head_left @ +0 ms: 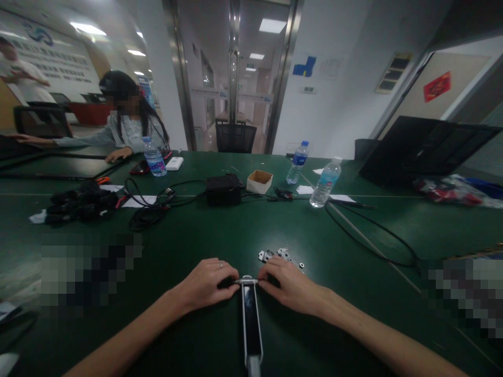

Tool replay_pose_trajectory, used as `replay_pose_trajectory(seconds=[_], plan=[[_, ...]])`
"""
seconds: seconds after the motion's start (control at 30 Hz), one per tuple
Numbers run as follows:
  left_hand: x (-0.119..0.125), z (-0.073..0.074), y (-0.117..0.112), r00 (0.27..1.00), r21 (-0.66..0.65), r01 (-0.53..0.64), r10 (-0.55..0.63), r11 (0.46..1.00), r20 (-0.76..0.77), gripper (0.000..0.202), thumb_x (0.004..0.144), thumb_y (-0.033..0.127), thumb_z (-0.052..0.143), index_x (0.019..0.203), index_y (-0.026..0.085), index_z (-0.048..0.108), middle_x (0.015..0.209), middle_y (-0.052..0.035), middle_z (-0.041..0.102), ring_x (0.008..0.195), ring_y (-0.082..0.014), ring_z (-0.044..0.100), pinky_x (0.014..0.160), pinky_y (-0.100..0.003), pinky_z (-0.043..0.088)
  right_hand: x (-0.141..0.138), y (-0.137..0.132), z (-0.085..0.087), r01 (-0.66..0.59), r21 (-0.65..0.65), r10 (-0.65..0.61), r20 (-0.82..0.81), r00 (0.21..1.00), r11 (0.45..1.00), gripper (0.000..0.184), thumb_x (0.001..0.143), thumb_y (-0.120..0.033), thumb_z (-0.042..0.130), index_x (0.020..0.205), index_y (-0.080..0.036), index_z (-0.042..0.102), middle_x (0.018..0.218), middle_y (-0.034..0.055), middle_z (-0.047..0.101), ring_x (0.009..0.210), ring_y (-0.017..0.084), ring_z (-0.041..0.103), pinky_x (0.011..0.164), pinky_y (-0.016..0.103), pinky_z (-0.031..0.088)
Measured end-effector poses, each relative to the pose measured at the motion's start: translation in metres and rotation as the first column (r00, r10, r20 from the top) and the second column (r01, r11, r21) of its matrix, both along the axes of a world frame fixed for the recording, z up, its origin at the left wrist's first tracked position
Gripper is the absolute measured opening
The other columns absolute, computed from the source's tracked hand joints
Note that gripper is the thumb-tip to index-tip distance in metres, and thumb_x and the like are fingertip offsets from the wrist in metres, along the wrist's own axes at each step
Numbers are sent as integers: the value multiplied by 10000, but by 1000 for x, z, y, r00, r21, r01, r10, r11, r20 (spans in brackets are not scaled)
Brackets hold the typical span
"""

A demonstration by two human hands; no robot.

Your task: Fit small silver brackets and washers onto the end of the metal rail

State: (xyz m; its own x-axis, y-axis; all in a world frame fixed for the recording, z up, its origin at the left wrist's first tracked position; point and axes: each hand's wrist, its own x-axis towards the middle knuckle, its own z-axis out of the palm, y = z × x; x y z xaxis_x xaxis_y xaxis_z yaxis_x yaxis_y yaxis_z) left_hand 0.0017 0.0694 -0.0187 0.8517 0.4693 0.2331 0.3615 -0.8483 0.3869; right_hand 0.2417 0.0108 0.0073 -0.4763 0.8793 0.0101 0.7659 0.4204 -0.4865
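A long narrow black bar with a silver frame (pixel 251 319) lies on the green table (pixel 220 230), running from the near edge toward the middle. My left hand (pixel 206 283) is curled at the left of the bar's far end, fingers pinched on a small dark part there. My right hand (pixel 286 283) is curled at the right of the same end, fingertips pinched on the metal end piece. Several small silver metal brackets and a washer (pixel 280 255) lie just beyond my right hand.
A black box (pixel 223 189), a small cardboard box (pixel 259 181), tangled cables (pixel 147 207), black bundles (pixel 80 204) and water bottles (pixel 325 182) lie farther back. A person sits at the far left (pixel 126 125). An open laptop (pixel 424 146) stands at the right.
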Motion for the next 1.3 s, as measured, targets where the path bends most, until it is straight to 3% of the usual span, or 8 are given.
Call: replay_pose_trajectory(seconds=[0.6, 0.8, 0.93, 1.13, 1.3], plan=[[0, -1, 0, 1000, -14, 0, 0, 1000, -27, 120, 864, 175, 606, 974, 146, 645, 853, -26, 667, 745, -155, 612, 684, -267, 453, 8, 3, 6, -16, 6, 16, 16, 1000, 1000, 133, 925, -225, 532, 940, -168, 651, 914, 49, 630, 863, 176, 556, 757, 319, 452], [-1, -2, 0, 1000, -40, -7, 6, 999, -29, 114, 886, 192, 597, 983, 154, 644, 872, -21, 657, 764, -147, 602, 689, -255, 457, 44, 27, 14, 193, 100, -198, 40, 979, 976, 176, 942, -257, 505, 963, -162, 652, 964, 69, 646, 895, 194, 558, 783, 345, 459], [-1, -2, 1, 999, -46, -11, 9, 999, -34, 103, 874, 183, 605, 960, 148, 648, 847, -19, 648, 733, -144, 591, 676, -259, 457, 70, 44, 5, 265, 136, -279, 98, 955, 955, 174, 925, -234, 511, 999, -157, 649, 993, 81, 648, 945, 213, 557, 842, 368, 450], [0, 0, 0, 1000, -14, -1, 1, 1000, -17, 91, 878, 196, 577, 933, 152, 635, 834, -17, 649, 720, -140, 586, 656, -245, 448, 86, 51, -13, 157, 65, -165, 153, 974, 985, 258, 904, -186, 509, 1121, -175, 648, 1119, 99, 603, 1028, 218, 546, 907, 371, 448], [0, 0, 0, 1000, -29, -1, 0, 1000, -17, 96, 878, 192, 586, 946, 152, 640, 843, -16, 649, 721, -134, 578, 660, -242, 446, 85, 49, -11, 118, 30, -121, 149, 981, 993, 261, 915, -230, 518, 1134, -188, 653, 1125, 99, 584, 1024, 215, 546, 900, 374, 463]])
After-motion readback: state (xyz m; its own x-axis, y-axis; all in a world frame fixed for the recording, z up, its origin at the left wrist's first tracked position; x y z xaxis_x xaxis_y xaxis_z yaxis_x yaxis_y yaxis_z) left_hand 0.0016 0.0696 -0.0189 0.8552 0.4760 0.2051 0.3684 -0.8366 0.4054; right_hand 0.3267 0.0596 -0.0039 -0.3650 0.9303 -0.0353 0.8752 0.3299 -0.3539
